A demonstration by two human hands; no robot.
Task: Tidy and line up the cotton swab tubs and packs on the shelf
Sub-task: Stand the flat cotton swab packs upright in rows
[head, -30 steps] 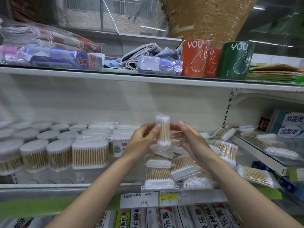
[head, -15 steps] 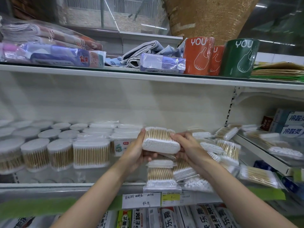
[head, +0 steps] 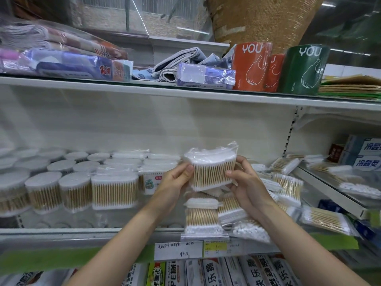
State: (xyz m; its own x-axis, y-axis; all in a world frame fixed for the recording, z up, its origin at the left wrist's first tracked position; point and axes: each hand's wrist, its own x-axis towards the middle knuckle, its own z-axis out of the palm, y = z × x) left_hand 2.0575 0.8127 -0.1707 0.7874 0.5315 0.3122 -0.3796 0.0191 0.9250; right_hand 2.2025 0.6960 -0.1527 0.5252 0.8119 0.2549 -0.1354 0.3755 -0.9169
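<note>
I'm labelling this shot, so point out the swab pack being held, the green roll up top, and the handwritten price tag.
swab pack (head: 213, 174): head view, wooden sticks.
green roll (head: 304, 69): head view, printed front.
handwritten price tag (head: 178, 250): head view, white middle.

Lighting is even, cool and moderately bright. Ceiling strip lights reflect as white streaks on the glass (head: 181, 15) at 12 o'clock and on the dark panel at 2 o'clock. Shadows are soft; a faint band lies under the upper shelf (head: 185, 96). Wrappers at 10 o'clock carry small glare spots. The wide-angle lens bows the shelf edges, most strongly toward 3 and 9 o'clock. Tubs (head: 43, 190) at 9 o'clock are smeared by motion blur. The pack (head: 212, 168) at centre is fairly sharp. Packs at 3 o'clock and the bottom corners are soft.
</note>
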